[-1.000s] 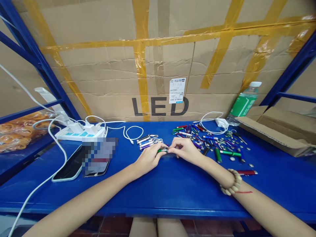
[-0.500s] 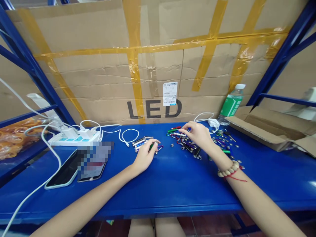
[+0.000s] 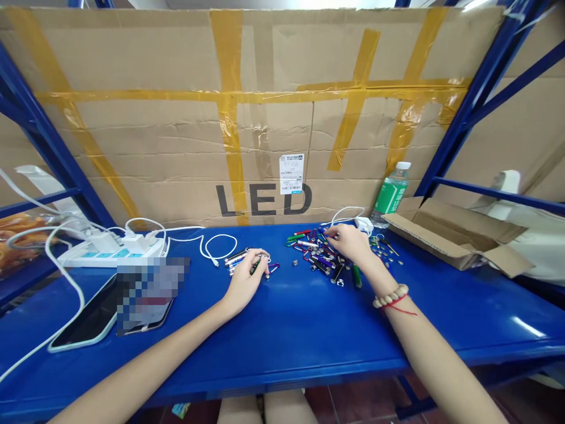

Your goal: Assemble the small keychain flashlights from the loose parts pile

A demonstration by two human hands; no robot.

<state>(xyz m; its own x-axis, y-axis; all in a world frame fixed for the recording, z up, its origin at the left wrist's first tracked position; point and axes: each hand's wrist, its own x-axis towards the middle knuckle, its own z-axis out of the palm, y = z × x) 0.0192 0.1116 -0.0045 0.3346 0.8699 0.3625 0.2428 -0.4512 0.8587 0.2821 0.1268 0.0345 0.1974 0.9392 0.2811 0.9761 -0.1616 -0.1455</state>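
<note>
My left hand (image 3: 245, 277) is closed around a small green keychain flashlight (image 3: 255, 267), most of it hidden by the fingers. Beside and behind that hand lie several silver and blue flashlights (image 3: 236, 257) in a row. Over the back right of a loose pile of coloured mini flashlights and clips (image 3: 318, 259), my right hand (image 3: 351, 241) has its fingertips pinched together; whatever is between them is too small to make out. A green flashlight (image 3: 356, 275) lies beneath the right wrist. Small silver round pieces (image 3: 391, 250) are scattered right of this hand.
Two phones (image 3: 86, 315) and a white power strip (image 3: 115, 254) with cables are on the left. At the back right stand a green-labelled bottle (image 3: 391, 196) and an open cardboard box (image 3: 450, 238). A large taped carton (image 3: 185, 159) forms the back wall of the blue table (image 3: 282, 335).
The head view has shifted, so the whole scene sits further left. My right hand has moved slightly across the pile, fingertips still pinched. My left hand keeps its hold on the green flashlight.
</note>
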